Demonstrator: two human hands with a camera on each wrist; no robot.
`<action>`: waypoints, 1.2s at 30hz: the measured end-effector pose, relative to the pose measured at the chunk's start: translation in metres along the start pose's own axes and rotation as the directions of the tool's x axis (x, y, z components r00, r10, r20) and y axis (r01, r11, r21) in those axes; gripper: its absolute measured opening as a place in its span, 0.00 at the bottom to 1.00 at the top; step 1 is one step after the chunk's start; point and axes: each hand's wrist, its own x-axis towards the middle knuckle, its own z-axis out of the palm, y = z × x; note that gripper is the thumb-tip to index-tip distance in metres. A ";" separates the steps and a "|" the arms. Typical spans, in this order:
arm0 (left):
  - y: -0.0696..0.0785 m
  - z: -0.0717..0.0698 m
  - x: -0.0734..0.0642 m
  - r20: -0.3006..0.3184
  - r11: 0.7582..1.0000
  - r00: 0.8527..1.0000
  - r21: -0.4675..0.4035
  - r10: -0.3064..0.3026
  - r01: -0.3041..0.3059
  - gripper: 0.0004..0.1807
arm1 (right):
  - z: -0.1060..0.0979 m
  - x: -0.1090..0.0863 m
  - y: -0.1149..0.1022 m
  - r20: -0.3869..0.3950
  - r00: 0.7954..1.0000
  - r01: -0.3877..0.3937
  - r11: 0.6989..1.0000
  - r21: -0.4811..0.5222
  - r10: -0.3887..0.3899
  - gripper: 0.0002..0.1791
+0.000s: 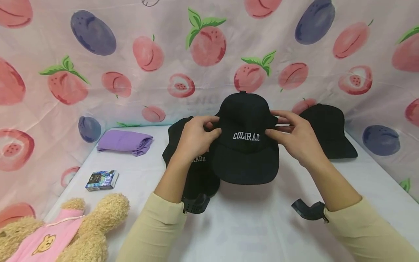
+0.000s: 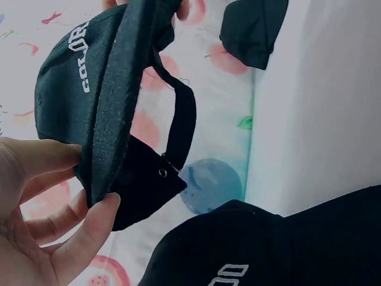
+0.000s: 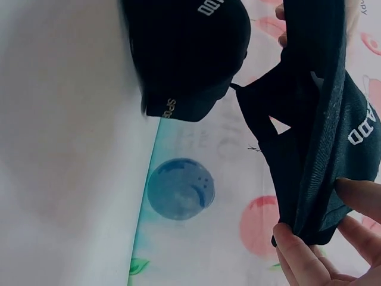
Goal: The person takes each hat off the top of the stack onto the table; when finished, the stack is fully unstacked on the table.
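Observation:
A black baseball cap (image 1: pixel 246 165) with white COLORADO lettering is held up above the table, its brim toward me. My left hand (image 1: pixel 196 136) pinches its left side where crown and brim meet. My right hand (image 1: pixel 297 138) pinches the opposite side between thumb and fingers. The cap's rear strap (image 2: pixel 184 116) hangs as a loop in the left wrist view. Behind my left hand, a second black cap (image 1: pixel 199 180) with similar lettering rests on the table, partly covered. A third black cap (image 1: pixel 327 133) sits at the back right, beyond my right hand.
A folded purple cloth (image 1: pixel 124 141) lies at the back left. Nearer are a small blue patterned box (image 1: pixel 102 180) and a teddy bear (image 1: pixel 108 214) in pink clothing. A fruit-print curtain (image 1: pixel 209 83) hangs behind the white table (image 1: pixel 248 229).

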 end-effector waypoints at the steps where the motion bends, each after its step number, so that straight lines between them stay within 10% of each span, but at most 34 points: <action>1: 0.001 0.001 0.001 0.000 1.000 1.000 0.002 0.002 -0.002 0.21 | -0.001 0.001 0.000 -0.002 1.000 -0.003 1.000 -0.001 0.003 0.36; 36: 0.001 0.051 0.029 0.012 0.996 1.000 0.095 0.000 -0.001 0.21 | -0.017 0.019 0.039 -0.016 1.000 0.009 0.996 -0.094 -0.010 0.35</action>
